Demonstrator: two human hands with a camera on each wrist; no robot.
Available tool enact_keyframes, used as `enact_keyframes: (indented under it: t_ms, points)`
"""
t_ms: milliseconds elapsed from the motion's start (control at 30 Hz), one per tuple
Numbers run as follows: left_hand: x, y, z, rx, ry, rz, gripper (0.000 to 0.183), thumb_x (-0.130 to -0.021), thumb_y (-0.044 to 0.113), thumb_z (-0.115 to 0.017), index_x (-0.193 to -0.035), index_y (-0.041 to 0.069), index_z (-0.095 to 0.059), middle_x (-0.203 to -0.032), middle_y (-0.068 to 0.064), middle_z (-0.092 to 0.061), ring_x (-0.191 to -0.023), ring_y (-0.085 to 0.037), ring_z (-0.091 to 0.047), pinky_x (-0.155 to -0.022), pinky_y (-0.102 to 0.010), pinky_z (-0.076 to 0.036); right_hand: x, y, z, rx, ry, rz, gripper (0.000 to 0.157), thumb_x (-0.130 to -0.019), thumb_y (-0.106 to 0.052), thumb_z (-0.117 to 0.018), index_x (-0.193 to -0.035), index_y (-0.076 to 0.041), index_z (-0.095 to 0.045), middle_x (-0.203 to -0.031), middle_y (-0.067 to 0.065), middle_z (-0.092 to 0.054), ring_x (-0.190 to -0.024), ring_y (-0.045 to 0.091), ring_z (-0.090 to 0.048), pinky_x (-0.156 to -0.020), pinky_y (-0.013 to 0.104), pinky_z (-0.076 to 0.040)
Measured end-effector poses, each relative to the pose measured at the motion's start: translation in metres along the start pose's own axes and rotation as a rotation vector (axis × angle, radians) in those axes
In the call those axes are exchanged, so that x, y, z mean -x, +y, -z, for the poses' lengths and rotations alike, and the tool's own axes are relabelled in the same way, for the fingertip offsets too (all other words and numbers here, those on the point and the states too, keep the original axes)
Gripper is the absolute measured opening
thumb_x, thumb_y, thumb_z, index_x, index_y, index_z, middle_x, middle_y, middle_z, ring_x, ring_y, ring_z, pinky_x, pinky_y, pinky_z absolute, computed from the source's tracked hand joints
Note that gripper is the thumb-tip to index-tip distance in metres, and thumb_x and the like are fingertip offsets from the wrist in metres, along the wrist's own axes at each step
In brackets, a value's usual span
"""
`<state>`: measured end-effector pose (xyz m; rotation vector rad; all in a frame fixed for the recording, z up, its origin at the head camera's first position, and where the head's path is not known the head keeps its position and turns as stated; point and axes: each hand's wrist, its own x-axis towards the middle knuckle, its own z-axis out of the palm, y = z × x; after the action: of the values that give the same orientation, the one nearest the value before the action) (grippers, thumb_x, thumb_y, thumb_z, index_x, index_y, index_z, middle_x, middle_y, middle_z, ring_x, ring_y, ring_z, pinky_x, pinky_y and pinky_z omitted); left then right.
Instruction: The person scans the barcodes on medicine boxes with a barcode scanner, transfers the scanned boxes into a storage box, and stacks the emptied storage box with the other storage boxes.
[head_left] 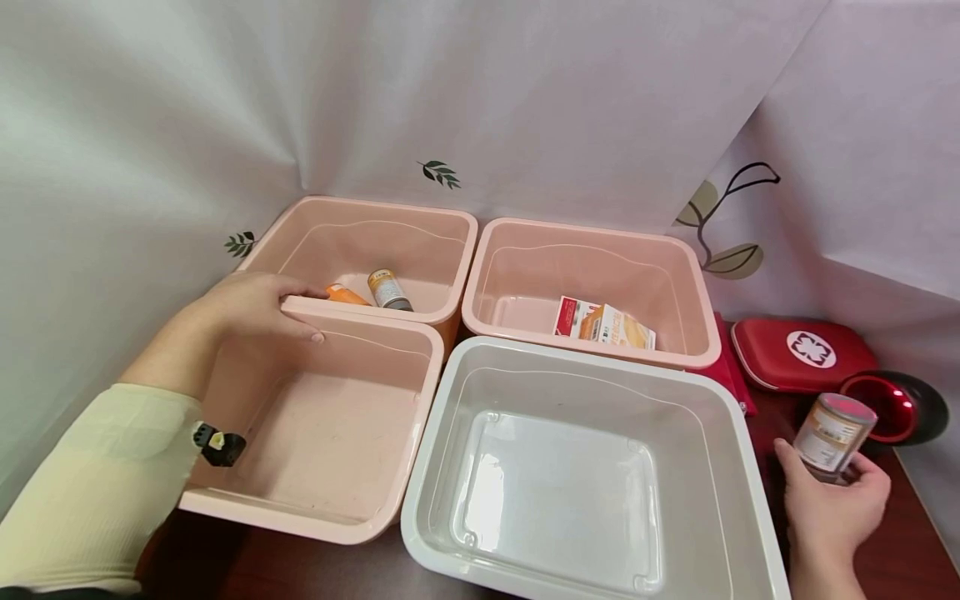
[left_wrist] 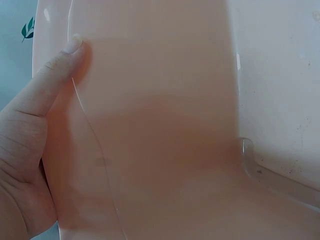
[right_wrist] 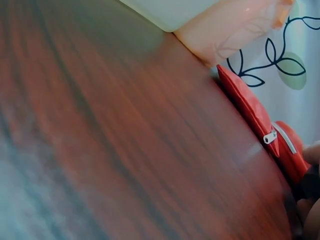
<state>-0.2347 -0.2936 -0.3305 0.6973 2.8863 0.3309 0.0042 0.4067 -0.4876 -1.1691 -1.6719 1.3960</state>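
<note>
My left hand [head_left: 251, 310] grips the rim of the front-left pink bin [head_left: 333, 525], and in the left wrist view its thumb [left_wrist: 57, 70] lies along the inner wall. At the far right, my right hand [head_left: 836, 508] holds a small cylindrical container [head_left: 832, 433] with an orange and white label, raised beside the grey bin. Only a sliver of that hand shows at the right wrist view's edge. Inside the back-left pink bin [head_left: 390, 215] lie a similar labelled container [head_left: 387, 290] and an orange item [head_left: 345, 294], partly hidden by the rim.
The back-right pink bin [head_left: 592, 235] holds red-and-white and orange-and-white boxes [head_left: 618, 325]. A grey bin [head_left: 592, 358] stands in front. To the right are a red first-aid case [head_left: 806, 354], a red zippered pouch [right_wrist: 247, 107] and a black, red-lined round object [head_left: 926, 408].
</note>
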Motion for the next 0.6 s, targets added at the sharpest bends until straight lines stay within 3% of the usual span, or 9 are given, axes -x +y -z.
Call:
enact_keyframes:
  t_ms: [133,300,433,600]
  points:
    - [0.000,-0.001,-0.001,-0.001,0.002,0.001,0.073,-0.074,0.055,-0.095,-0.133,0.016,-0.075,-0.119,-0.007,-0.076,-0.108,-0.030,-0.068,-0.098,-0.057,-0.049,0.001,-0.001,-0.001,-0.081,0.013,0.009,0.083,-0.070,-0.003,-0.099,-0.132,-0.030,-0.049,-0.125,-0.014,-0.049,-0.096,-0.002,-0.057,-0.077,0.008,-0.048]
    - [-0.002,0.000,0.000,0.008,-0.005,0.010,0.074,-0.075,0.055,-0.094,-0.134,0.015,-0.075,-0.122,-0.008,-0.076,-0.110,-0.030,-0.067,-0.099,-0.057,-0.048,0.007,0.000,-0.004,0.101,0.063,0.161,0.083,-0.073,-0.014,-0.099,-0.141,-0.024,-0.052,-0.136,-0.017,-0.049,-0.122,0.000,-0.053,-0.099,0.013,-0.041]
    - [0.000,0.000,0.001,0.019,-0.013,0.022,0.076,-0.075,0.055,-0.094,-0.136,0.014,-0.074,-0.123,-0.010,-0.075,-0.111,-0.031,-0.067,-0.100,-0.059,-0.048,0.014,-0.002,-0.007,0.201,0.105,0.339,0.077,-0.073,-0.019,-0.099,-0.139,-0.021,-0.059,-0.124,-0.030,-0.047,-0.127,-0.004,-0.046,-0.100,0.014,-0.035]
    - [0.000,0.001,0.000,0.019,-0.004,0.013,0.074,-0.075,0.053,-0.095,-0.135,0.015,-0.074,-0.120,-0.008,-0.076,-0.108,-0.030,-0.068,-0.098,-0.056,-0.049,0.024,-0.010,-0.006,0.133,0.081,0.714,0.055,-0.074,-0.012,-0.090,-0.120,0.006,-0.068,-0.112,-0.035,-0.047,-0.113,-0.015,-0.040,-0.094,0.014,-0.031]
